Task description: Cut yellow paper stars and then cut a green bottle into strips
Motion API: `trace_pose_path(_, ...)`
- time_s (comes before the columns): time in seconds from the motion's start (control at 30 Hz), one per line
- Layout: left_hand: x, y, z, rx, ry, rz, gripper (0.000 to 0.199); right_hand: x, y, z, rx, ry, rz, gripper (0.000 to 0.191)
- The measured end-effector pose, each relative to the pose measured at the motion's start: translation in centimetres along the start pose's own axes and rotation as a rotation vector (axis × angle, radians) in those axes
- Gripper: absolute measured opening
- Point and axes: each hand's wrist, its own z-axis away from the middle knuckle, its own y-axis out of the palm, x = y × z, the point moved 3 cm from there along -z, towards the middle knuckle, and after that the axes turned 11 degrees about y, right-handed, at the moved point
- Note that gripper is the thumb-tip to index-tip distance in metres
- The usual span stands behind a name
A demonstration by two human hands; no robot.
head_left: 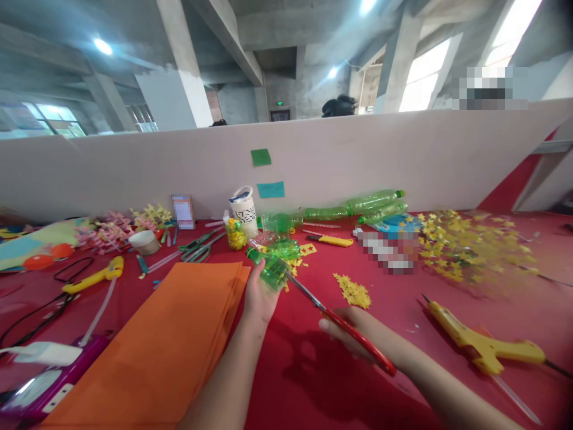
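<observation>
My left hand [262,295] is closed around a cut piece of green plastic bottle [272,272], its capped neck pointing to the upper left. In my right hand [353,331] are red-handled scissors [344,331], their metal blades reaching up and left to the edge of the bottle piece. Whether the blades are parted is hard to make out. Just behind the held piece lie another green bottle piece [286,251] and scraps of yellow star-punched paper [308,249]. A heap of small yellow stars [353,291] rests on the red table beyond my right hand.
Orange sheets [179,334] cover the left front. A yellow glue gun [478,340] lies at right, another glue gun [98,276] at left near a purple power strip [58,373]. Green bottles [376,203], a yellow cutter [331,240] and a white cup [243,214] stand or lie toward the partition [340,161].
</observation>
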Motion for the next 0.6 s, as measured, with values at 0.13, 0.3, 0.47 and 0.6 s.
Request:
trace_pose_path(0.13, 0.07, 0.17, 0.08, -0.005, -0.002, -0.015, 0.015, -0.7, 0.43, -0.29, 0.067, 0.03, -0.111, 0.059)
trace_pose_path(0.3, -0.02, 0.0, -0.06, -0.023, 0.003, -0.016, 0.016, -1.09, 0.48, -0.52, 0.066, 0.014, -0.123, 0.058)
trace_pose_path(0.47, -0.2, -0.03, -0.09, -0.028, 0.009, 0.007, 0.014, -0.78, 0.43, -0.31, 0.056, 0.016, -0.141, 0.055)
trace_pose_path(0.6, -0.48, 0.15, 0.01, -0.053, -0.003, 0.067, 0.014, -0.58, 0.24, -0.09, 0.062, 0.013, -0.154, 0.054)
